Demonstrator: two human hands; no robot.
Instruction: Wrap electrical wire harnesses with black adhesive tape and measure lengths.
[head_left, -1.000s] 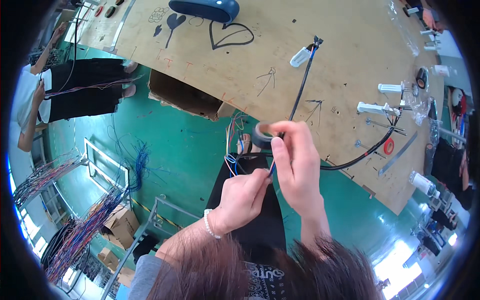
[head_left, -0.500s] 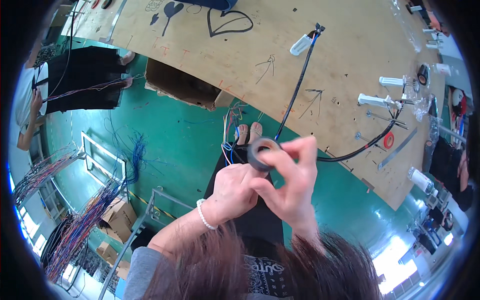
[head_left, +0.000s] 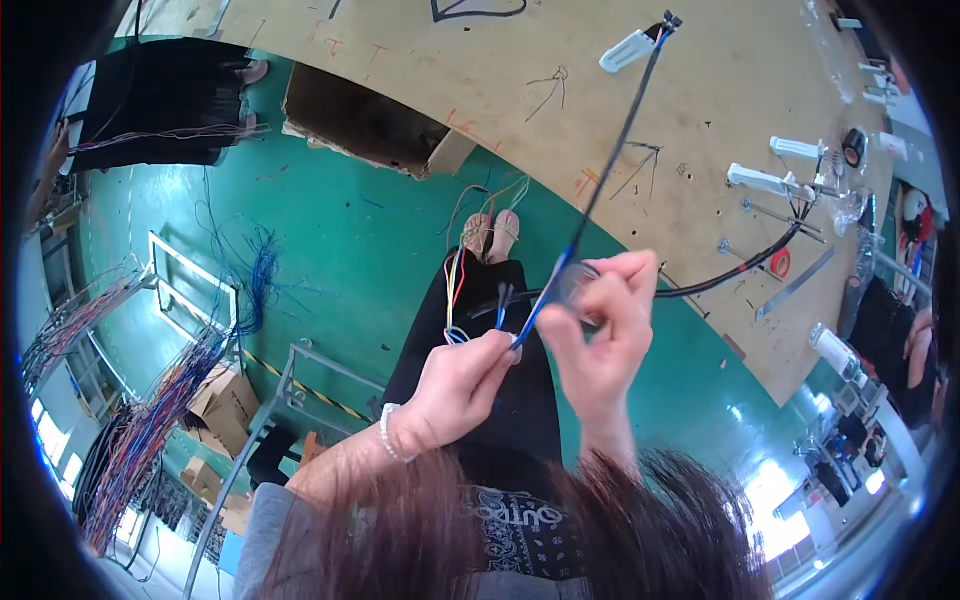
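Observation:
My left hand [head_left: 458, 388], closed in a pinch, grips blue wires [head_left: 529, 325] of a wire harness in front of my lap. The harness's black-wrapped branch [head_left: 612, 165] runs up taut from there to a white holder [head_left: 628, 52] on the board. Just right of the pinch, my right hand [head_left: 608, 335] curls around a roll of black tape [head_left: 574, 287], which is smeared by motion and partly hidden by fingers. Loose red, yellow and white wires [head_left: 455, 290] hang beyond my left hand. Another thick black branch [head_left: 715, 288] extends rightward behind my right hand.
The wooden board [head_left: 540, 130] carries more white holders [head_left: 757, 179], a red tape roll [head_left: 780, 263] and a black tape roll [head_left: 853, 147]. Below its edge stands a cardboard box [head_left: 365, 120]. Wire bundles [head_left: 150, 440] hang at the left by a metal rail [head_left: 290, 375]. Another person stands far left.
My right hand and the tape roll have moved slightly right, away from my left hand, uncovering the blue wires. The view has shifted, so the board sits higher.

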